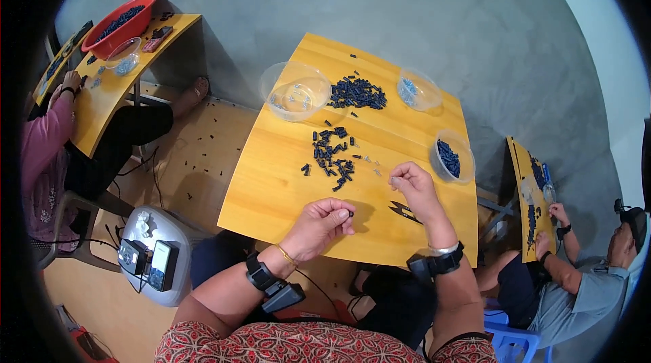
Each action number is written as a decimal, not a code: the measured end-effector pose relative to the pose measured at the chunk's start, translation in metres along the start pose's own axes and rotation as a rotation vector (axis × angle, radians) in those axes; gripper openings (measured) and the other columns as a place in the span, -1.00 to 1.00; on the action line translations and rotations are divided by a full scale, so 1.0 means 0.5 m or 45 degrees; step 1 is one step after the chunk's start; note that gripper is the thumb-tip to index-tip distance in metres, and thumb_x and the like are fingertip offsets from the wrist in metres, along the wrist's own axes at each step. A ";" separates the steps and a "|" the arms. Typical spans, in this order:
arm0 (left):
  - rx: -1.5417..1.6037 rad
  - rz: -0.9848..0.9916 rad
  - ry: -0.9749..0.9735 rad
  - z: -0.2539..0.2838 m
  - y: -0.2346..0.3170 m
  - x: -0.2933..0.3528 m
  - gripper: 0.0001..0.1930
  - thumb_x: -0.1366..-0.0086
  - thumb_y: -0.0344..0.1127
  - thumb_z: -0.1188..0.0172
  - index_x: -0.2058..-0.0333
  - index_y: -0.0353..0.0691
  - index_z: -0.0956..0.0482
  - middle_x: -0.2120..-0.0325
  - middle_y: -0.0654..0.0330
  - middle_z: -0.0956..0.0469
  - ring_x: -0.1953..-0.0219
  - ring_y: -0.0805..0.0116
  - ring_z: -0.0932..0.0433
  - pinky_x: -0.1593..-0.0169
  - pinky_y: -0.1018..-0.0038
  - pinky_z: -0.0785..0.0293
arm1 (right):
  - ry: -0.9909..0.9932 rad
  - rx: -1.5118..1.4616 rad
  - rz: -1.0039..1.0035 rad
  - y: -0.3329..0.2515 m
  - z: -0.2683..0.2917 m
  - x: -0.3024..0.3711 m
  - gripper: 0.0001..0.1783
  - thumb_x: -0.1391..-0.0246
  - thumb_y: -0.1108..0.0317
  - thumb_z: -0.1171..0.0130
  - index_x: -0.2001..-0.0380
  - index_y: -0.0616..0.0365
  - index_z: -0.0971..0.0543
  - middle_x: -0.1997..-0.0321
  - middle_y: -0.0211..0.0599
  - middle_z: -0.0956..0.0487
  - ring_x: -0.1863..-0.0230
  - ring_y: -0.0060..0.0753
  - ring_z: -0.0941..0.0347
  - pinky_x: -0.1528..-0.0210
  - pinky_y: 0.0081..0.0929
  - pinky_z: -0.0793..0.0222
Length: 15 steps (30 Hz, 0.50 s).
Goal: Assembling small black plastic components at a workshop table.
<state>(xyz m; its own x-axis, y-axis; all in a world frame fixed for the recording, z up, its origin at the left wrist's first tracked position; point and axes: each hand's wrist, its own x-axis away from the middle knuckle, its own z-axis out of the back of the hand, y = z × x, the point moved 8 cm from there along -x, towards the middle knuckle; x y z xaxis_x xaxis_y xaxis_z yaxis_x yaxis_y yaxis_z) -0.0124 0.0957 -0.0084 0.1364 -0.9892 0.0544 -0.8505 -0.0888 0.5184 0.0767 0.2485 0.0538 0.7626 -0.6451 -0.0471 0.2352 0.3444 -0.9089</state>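
Fingers of both hands pinch tiny parts over yellow wooden table (271,187) beside grey wall (420,10).

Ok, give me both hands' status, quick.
Left hand: fingers pinched shut on a small dark piece.
Right hand: fingertips pinched together on something tiny; what it is cannot be told.

The left hand (324,222) pinches a small dark part (344,213) above the yellow worktop (271,187); the right hand (415,187) holds a tiny piece beside the black snips (404,211).
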 end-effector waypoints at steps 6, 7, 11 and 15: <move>0.002 -0.012 0.007 0.002 0.003 0.000 -0.87 -0.22 -0.47 0.02 0.29 -0.34 -0.46 0.50 0.17 -0.46 0.44 0.41 -0.46 0.26 0.51 -0.46 | -0.042 -0.689 0.071 -0.058 -0.066 0.053 -0.91 -0.02 0.57 0.02 0.35 0.27 -0.41 0.43 -0.37 -0.44 0.39 -0.58 -0.34 0.28 -0.64 -0.29; 0.024 -0.019 0.014 0.002 0.004 0.001 -0.88 -0.22 -0.47 0.02 0.29 -0.33 -0.46 0.50 0.18 -0.46 0.44 0.41 -0.45 0.26 0.50 -0.46 | -0.069 -0.761 0.113 -0.062 -0.075 0.059 -0.89 -0.03 0.51 -0.02 0.32 0.26 -0.41 0.41 -0.33 -0.45 0.37 -0.53 -0.35 0.26 -0.61 -0.29; -0.026 -0.027 0.023 0.004 0.008 0.000 -0.87 -0.22 -0.46 0.02 0.28 -0.33 -0.46 0.49 0.19 -0.46 0.44 0.42 -0.45 0.23 0.49 -0.47 | -0.109 -0.864 0.179 -0.063 -0.103 0.066 -0.86 -0.03 0.47 -0.04 0.31 0.25 -0.40 0.40 -0.24 -0.46 0.36 -0.46 -0.37 0.24 -0.56 -0.30; 0.005 0.019 0.046 -0.003 0.006 -0.002 -0.85 -0.23 -0.45 0.03 0.26 -0.34 -0.45 0.48 0.20 -0.45 0.43 0.45 -0.45 0.22 0.48 -0.49 | -0.054 -0.850 0.205 -0.070 -0.109 0.069 -0.91 -0.05 0.53 0.01 0.33 0.27 -0.40 0.39 -0.31 -0.47 0.38 -0.55 -0.39 0.25 -0.62 -0.33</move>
<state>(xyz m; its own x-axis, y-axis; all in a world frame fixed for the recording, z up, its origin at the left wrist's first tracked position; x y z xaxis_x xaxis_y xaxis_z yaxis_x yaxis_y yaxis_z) -0.0144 0.0966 -0.0058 0.1422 -0.9855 0.0927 -0.8545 -0.0749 0.5141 0.0618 0.1772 0.0613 0.7831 -0.5892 -0.1990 -0.2940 -0.0689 -0.9533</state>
